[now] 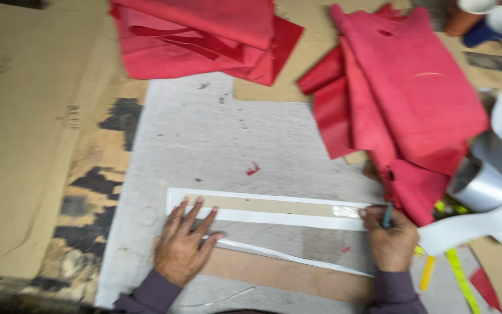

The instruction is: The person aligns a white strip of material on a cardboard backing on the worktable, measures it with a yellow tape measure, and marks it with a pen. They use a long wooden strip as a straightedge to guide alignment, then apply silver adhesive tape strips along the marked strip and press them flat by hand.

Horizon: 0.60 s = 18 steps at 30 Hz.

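Pressing our left hand (182, 247) flat, fingers spread, we pin the white strip template (274, 218) on the desk (216, 145); its long axis runs left to right toward our right hand (391, 241), fingers clenched round a pen (387, 215) at its end.

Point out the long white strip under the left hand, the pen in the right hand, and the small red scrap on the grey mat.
long white strip (286, 220), head view, middle of its length.
pen (387, 215), head view, shaft above the fist.
small red scrap (253, 169), head view, its centre.
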{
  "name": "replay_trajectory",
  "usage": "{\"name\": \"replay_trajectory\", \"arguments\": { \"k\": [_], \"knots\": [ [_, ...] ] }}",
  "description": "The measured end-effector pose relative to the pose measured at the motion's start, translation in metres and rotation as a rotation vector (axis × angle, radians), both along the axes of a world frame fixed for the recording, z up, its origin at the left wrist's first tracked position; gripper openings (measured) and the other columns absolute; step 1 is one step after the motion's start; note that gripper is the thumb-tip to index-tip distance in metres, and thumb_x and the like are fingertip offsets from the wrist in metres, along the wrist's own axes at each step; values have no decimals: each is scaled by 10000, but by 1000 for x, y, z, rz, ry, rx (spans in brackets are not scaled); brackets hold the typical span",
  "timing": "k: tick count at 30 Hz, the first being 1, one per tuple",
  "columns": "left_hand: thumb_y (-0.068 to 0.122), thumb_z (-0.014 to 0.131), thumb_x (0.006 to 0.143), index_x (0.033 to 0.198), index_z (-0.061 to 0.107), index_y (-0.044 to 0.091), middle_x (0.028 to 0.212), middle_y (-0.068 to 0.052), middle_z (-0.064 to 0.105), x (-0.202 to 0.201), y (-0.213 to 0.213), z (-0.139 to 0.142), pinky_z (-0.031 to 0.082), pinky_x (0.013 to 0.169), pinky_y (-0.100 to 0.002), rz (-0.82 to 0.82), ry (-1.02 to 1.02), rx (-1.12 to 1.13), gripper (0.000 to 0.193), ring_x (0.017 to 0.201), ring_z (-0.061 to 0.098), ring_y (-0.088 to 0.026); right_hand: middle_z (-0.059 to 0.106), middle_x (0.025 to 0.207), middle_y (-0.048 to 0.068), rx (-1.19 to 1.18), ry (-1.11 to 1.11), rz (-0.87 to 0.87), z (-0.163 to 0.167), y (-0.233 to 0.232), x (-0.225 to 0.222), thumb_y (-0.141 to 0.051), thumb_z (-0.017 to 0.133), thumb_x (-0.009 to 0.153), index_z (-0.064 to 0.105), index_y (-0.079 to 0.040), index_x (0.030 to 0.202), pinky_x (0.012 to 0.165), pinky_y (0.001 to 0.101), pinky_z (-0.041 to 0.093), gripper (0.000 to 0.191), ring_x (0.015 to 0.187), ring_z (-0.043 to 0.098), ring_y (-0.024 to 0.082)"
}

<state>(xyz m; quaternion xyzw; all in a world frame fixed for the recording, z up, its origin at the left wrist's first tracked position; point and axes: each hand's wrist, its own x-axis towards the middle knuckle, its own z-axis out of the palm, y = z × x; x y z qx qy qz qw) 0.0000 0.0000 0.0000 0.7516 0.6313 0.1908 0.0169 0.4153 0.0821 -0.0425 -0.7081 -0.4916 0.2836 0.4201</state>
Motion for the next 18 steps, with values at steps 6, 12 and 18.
{"name": "replay_trajectory", "arguments": {
  "k": [6,12,18],
  "knots": [
    [552,657,821,1325,652,245,1481,-116,538,-43,-61,-39,356,1164,-567,15,12,-37,590,1452,387,-396,723,712,64,-86,-74,-48,8,-60,-59,-73,844,817,757,-2,896,608,258,526,138,613,639,108],
    [553,651,810,1315,649,258,1505,-112,512,-41,-73,11,350,1158,-576,7,0,-52,584,1474,326,-449,736,744,62,-84,-53,-69,77,-73,-60,-59,820,834,754,8,918,604,257,545,126,618,648,94],
    [554,659,801,1308,653,273,1488,-107,512,-25,-81,33,350,1152,-593,22,22,-85,579,1478,314,-441,743,771,62,-105,-18,-62,96,-83,-40,-57,803,853,762,8,951,610,255,549,125,634,652,96]
  ]
}}
